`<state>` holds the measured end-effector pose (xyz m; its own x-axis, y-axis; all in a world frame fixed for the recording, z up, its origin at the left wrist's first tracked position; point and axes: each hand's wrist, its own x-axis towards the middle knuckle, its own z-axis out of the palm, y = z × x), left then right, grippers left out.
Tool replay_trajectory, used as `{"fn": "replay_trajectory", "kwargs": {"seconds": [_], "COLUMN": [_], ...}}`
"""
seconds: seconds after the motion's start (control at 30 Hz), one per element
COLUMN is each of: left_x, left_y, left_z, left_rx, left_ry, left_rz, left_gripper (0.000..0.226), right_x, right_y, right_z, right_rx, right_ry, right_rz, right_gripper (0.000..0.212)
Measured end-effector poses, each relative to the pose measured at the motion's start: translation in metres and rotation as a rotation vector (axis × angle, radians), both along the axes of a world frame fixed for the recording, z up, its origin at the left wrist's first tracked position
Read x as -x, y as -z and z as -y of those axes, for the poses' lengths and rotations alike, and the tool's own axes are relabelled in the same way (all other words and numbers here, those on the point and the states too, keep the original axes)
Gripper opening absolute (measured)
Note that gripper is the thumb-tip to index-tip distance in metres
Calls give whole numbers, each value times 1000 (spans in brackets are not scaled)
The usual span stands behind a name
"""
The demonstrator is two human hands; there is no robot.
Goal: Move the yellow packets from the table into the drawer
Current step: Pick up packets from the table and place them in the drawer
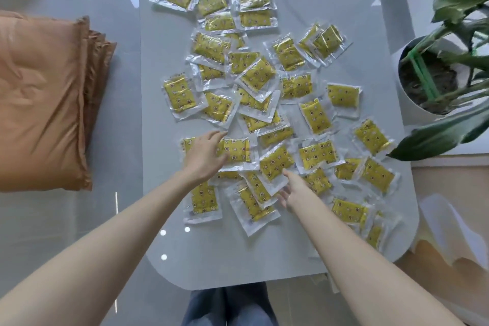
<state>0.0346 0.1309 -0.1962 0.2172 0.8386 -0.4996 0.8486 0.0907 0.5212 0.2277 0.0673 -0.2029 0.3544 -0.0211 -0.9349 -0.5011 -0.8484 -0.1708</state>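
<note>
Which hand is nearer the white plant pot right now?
Right. The right hand touches the yellow packets, with the white plant pot farther away and to its right. The left hand is farther left across the spread, away from the pot.

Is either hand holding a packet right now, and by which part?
Neither grips one yet. The left hand lies flat across a yellow packet; the right hand, fingers open, touches the clear edge of a second packet.
</note>
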Motion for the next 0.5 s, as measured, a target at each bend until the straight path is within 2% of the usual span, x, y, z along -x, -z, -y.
{"fn": "replay_trajectory", "kwargs": {"seconds": [0.13, 0.27, 0.37, 0.43, 0.5], "left_x": [-10, -17, -18, -20, -21], "left_y": [23, 35, 38, 37, 35], "left_z": [-10, -7, -9, -10, -10], "left_rx": [-65, -136, -129, -109, -105], "left_ry": [200, 219, 162, 152, 167], "left_rz": [-162, -212, -212, -241, -294], "left_gripper": [76, 82, 85, 80, 70], "right_x": [7, 9, 13, 11, 9], "right_y": [20, 32, 32, 35, 32], "right_z": [-15, -18, -10, -2, 2], "right_rx": [41, 33, 27, 15, -35], "right_ry": [43, 112, 112, 86, 58], "right_rz": [71, 183, 216, 207, 171], "right_gripper": [81, 54, 45, 34, 34]}}
